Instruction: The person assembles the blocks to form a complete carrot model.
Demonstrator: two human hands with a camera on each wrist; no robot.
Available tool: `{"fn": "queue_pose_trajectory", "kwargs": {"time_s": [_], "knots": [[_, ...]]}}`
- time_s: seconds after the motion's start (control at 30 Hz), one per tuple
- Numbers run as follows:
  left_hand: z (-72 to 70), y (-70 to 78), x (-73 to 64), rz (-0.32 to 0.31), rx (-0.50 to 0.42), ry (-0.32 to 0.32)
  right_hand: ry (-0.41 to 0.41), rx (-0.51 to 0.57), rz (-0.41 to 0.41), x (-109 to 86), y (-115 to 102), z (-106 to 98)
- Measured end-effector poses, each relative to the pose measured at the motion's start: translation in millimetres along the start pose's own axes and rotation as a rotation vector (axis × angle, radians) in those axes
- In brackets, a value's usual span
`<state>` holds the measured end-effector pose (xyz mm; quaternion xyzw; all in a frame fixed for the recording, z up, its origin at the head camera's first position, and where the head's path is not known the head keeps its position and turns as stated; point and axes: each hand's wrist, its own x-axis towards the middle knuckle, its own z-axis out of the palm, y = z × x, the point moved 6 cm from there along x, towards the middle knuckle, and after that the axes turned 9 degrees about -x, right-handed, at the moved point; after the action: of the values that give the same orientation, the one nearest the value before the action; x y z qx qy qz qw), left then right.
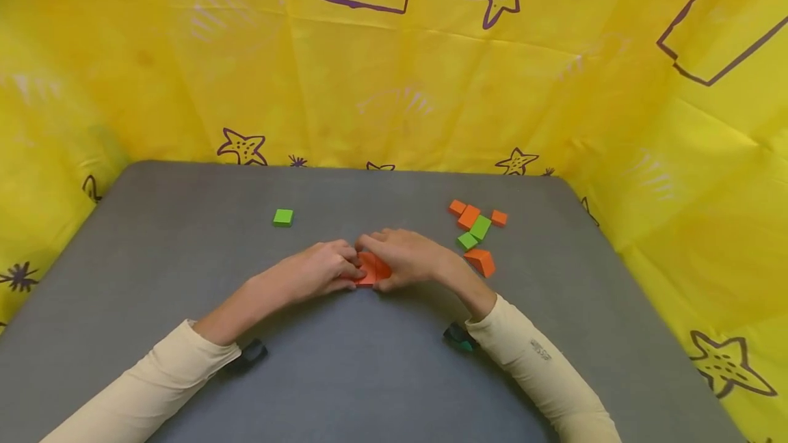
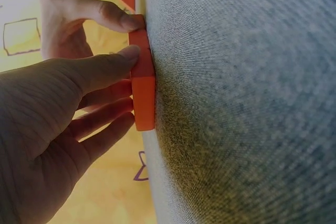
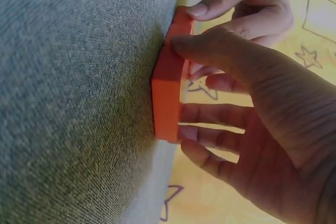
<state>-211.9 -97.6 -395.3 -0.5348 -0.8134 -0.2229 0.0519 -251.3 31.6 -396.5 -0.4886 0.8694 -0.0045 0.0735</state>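
Observation:
Orange blocks (image 1: 367, 270) lie flat on the grey table, pushed together side by side between my two hands. My left hand (image 1: 320, 269) holds their left part, thumb on the near side and fingers on the far side. In the left wrist view the end face of an orange block (image 2: 144, 103) shows beside those fingers. My right hand (image 1: 409, 256) grips the right part the same way, its thumb against an orange block (image 3: 167, 103) in the right wrist view. Seams between the blocks show, and the fingers hide part of them.
Right of my right hand lies a loose group of several orange and green blocks, with an orange wedge (image 1: 481, 262) nearest. One green block (image 1: 283, 218) sits alone at the back left. The grey table (image 1: 345, 374) ends at a yellow cloth (image 1: 345, 87) with drawn starfish.

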Motion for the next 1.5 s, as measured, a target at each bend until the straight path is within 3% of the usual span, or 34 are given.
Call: {"fn": "queue_pose_trajectory", "kwargs": {"time_s": [0.43, 0.8, 1.13, 1.23, 1.5], "knots": [[1.2, -4.3, -2.6, -0.055, -0.043, -0.024, -0.044, 0.019, 0.031, -1.9, 4.3, 2.8], [0.6, -2.6, -2.7, -0.051, -0.048, -0.013, -0.025, 0.012, 0.016, 1.6, 3.5, 3.0], [-1.6, -6.5, -4.8, -0.052, -0.069, -0.068, -0.015, 0.035, 0.026, 1.2, 4.6, 4.2], [-2.1, -6.8, -5.6, -0.047, -0.063, -0.051, -0.012, 0.033, 0.032, 1.4, 6.2, 4.1], [0.6, -10.9, -6.9, -0.105, -0.096, -0.032, -0.021, 0.045, 0.047, 0.6, 8.3, 3.3]]}}
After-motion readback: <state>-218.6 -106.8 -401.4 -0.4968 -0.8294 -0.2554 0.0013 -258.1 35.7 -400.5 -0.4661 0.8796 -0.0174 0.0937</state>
